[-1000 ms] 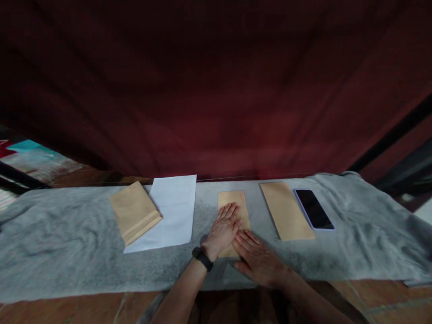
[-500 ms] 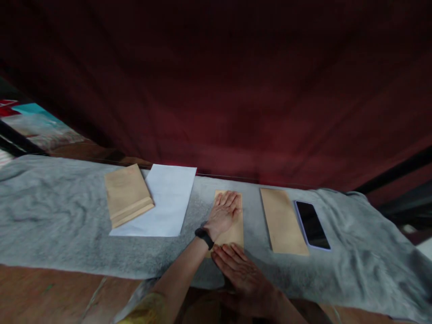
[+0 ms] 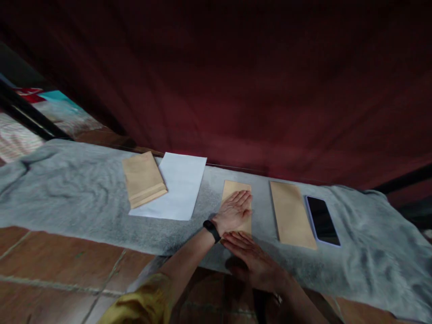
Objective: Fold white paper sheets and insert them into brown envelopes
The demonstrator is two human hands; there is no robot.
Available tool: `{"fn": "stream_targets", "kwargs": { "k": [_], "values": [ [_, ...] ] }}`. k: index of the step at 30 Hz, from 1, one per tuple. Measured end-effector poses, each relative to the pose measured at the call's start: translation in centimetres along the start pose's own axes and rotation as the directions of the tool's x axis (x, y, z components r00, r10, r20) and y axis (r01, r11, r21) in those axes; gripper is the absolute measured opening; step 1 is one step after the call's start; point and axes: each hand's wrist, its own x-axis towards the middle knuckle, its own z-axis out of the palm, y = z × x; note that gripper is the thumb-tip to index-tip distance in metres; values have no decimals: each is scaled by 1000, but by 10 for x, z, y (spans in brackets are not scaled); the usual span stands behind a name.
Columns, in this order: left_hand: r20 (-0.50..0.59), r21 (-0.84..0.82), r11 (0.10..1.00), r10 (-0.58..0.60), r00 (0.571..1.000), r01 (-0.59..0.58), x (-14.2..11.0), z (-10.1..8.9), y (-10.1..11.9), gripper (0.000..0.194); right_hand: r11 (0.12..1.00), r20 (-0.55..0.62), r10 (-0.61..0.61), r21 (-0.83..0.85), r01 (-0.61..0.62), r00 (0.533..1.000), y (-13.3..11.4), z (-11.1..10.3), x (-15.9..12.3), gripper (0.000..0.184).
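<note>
My left hand point(image 3: 234, 211), a black band on its wrist, lies flat with fingers stretched out on a small brown envelope point(image 3: 236, 188) on the grey cloth point(image 3: 67, 189). My right hand point(image 3: 251, 256) rests flat, fingers extended, at the envelope's near end, just below my left hand. A longer brown envelope point(image 3: 290, 213) lies to the right, apart from both hands.
A dark phone point(image 3: 322, 220) lies face up beside the long envelope. To the left, a white sheet point(image 3: 182, 184) has a stack of brown envelopes point(image 3: 143, 177) overlapping its left edge. A dark red curtain point(image 3: 236, 90) hangs behind. Brown tiled floor point(image 3: 60, 270) shows in front.
My left hand slid up the small envelope while my right hand drew back to its near end. The view tilted and shifted, so everything sits slightly higher and rotated.
</note>
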Motion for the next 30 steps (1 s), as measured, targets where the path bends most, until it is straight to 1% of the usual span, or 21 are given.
{"fn": "stream_targets", "kwargs": {
  "k": [3, 5, 8, 10, 14, 19, 22, 25, 28, 30],
  "values": [
    [1, -8, 1000, 15, 1000, -15, -7, 0, 5, 55, 995, -2, 2, 99, -2, 1000, 2, -9, -1, 57],
    [11, -18, 1000, 21, 1000, -20, -12, 0, 8, 56, 978, 2, 23, 207, -23, 1000, 6, -15, -4, 51],
    [27, -28, 999, 34, 999, -33, -20, 0, 12, 57, 914, 35, 77, 396, -85, 996, 14, -22, -9, 45],
    [30, -30, 999, 46, 998, -45, -25, 1, 15, 57, 862, 74, 108, 490, -130, 991, 20, -25, -12, 43],
    [32, -29, 997, 73, 997, -72, -35, -1, 21, 57, 798, 150, 136, 569, -198, 979, 28, -31, -12, 40],
    [57, -31, 994, 108, 992, -107, -46, -6, 29, 54, 741, 170, 132, 638, -211, 977, 27, -43, -14, 35],
    [67, -32, 989, 144, 987, -142, -53, -8, 33, 55, 647, 178, 162, 723, -241, 971, 29, -49, -19, 38],
    [51, -32, 987, 159, 986, -157, -58, -5, 37, 58, 536, 142, 202, 812, -230, 969, 34, -48, -23, 40],
    [2, -49, 986, 162, 987, -161, -61, -3, 43, 54, 459, 34, 240, 877, -144, 970, 39, -43, -22, 38],
    [-12, -54, 979, 198, 980, -198, -63, -4, 47, 51, 421, -47, 299, 903, -88, 953, 42, -40, -17, 37]
  ]
}}
